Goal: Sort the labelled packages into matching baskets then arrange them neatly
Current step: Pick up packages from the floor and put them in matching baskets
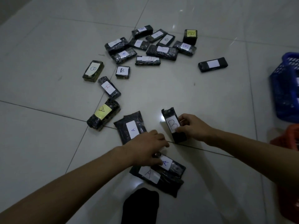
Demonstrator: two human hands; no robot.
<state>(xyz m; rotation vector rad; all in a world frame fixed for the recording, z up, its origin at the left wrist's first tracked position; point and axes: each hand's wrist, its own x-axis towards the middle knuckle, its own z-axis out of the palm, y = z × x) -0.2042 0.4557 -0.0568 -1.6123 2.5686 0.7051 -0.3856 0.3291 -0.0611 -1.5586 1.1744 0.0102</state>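
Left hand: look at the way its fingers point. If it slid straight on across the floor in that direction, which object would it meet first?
The left hand points right, so it would probably first meet the lower end of the B package that the right hand grips. Depth is unclear.

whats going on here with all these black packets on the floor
A person is sorting black wrapped packages by their letter labels. The right hand grips a package marked B, tilted up off the tiled floor. The left hand holds a package marked A lying on another A package. Many more A and B packages lie scattered farther out. A blue basket and an orange basket wait at the right edge.
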